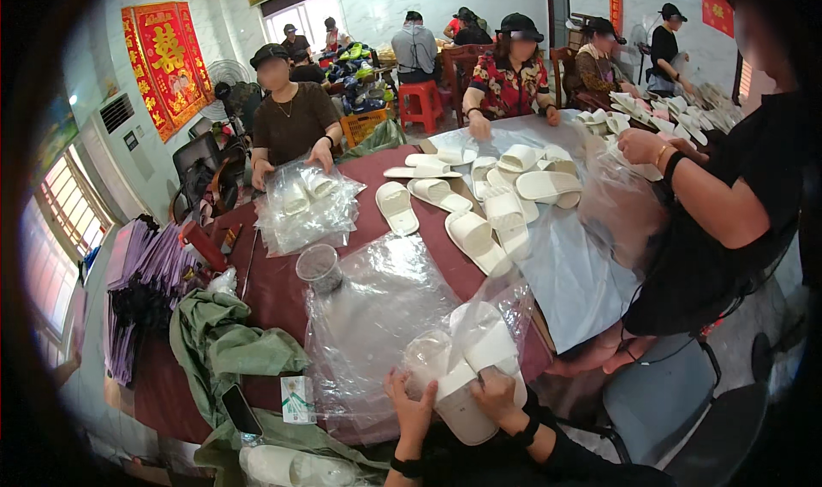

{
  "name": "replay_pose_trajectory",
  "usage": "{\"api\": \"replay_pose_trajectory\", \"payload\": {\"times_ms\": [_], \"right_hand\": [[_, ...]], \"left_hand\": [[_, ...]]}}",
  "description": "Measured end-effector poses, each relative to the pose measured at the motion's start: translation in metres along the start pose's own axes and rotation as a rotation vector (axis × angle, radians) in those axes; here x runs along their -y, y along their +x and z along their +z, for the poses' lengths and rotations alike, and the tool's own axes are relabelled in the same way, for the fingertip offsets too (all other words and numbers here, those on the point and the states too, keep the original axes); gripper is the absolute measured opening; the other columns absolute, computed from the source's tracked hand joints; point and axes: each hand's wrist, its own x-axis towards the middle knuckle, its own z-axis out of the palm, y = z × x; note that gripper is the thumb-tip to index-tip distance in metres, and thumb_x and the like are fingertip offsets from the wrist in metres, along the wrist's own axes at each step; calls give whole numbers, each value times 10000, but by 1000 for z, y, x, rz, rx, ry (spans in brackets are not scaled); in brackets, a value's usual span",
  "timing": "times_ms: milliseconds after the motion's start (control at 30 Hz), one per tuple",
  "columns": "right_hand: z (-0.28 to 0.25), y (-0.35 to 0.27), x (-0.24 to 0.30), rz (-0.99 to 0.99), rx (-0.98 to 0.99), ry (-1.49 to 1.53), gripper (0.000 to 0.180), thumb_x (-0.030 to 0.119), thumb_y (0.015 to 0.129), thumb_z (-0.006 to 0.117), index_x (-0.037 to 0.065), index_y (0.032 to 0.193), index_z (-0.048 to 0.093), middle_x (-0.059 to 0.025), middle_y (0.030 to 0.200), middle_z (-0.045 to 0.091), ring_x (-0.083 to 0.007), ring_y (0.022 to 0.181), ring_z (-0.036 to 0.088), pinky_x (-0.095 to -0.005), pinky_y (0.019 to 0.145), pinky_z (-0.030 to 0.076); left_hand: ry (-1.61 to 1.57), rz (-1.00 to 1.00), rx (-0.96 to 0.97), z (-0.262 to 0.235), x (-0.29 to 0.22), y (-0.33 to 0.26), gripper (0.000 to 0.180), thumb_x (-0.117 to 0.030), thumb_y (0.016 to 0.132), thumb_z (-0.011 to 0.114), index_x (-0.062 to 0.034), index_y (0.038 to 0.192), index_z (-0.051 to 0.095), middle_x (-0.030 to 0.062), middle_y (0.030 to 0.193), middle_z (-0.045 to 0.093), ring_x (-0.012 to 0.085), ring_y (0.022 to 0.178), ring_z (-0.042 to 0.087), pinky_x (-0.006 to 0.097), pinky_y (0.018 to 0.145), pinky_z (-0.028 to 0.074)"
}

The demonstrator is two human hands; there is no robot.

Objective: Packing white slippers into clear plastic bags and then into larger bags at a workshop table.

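A pair of white slippers lies at the near edge of the table, partly inside a clear plastic bag. My right hand is closed on the slippers at their near part. On their left side, my left hand curls at the edge of the bag, thumb and fingers around the thin film. Flat beside my left hand is a stack of clear bags, with a clear round tub on its far corner. Loose white slippers are heaped farther out, mid-table.
At left are green cloth, a phone, a small box and purple bundles. Across the table, one person handles bagged slippers; another stands close at right. A grey chair is at lower right.
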Motion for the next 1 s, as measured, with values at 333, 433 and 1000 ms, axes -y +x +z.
{"api": "replay_pose_trajectory", "payload": {"times_ms": [333, 433, 1000], "right_hand": [[-5, -7, -28, -165, 15, -33, 92, 104, 720, 616, 43, 691, 554, -135, 662, 530, -330, 562, 530, -414, 472, 404], [0, -12, -30, -22, 9, -19, 88, 90, 713, 619, 48, 689, 546, -135, 652, 517, -328, 557, 523, -409, 473, 406], [-7, 22, -14, 532, 31, -96, 170, 141, 775, 568, 9, 869, 518, -222, 805, 569, -446, 712, 559, -515, 639, 424]], "left_hand": [[-713, -248, 103, -11, -31, -9, 415, -70, 836, 662, 19, 1194, 472, 139, 1124, 577, 199, 1027, 559, 312, 870, 452], [-505, -270, -4, -8, -21, -9, 290, -26, 870, 596, 21, 1149, 533, 114, 977, 638, 177, 930, 607, 304, 798, 482], [-95, -57, 554, -9, -44, -15, 119, -74, 839, 573, 11, 920, 550, 197, 795, 653, 325, 748, 656, 363, 649, 493]]}}
